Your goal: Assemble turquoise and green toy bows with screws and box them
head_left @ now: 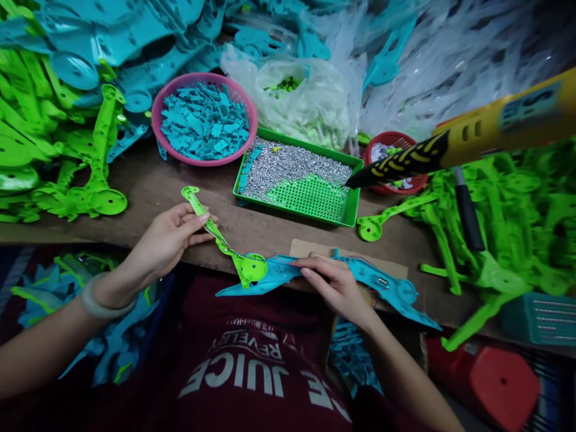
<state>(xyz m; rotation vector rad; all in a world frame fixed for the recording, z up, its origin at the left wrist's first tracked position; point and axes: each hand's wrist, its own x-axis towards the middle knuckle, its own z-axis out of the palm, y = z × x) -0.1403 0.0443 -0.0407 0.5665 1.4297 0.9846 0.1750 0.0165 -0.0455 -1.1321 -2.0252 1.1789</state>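
Observation:
My left hand (pixel 166 240) pinches a long green plastic arm (pixel 216 237) near its upper end. The arm's round lower end rests on a flat teal plastic piece (pixel 387 288) at the table's front edge. My right hand (pixel 335 282) lies on that teal piece with fingers pressed down on it, holding it against a piece of cardboard (pixel 310 247).
A green tray (pixel 348 207) of small silver screws sits just beyond my hands. A pink bowl (pixel 158 117) holds small teal parts. A yellow and black power screwdriver (pixel 454 147) hangs at the right. Piles of green parts (pixel 499 240) and teal parts (pixel 135 36) surround the table.

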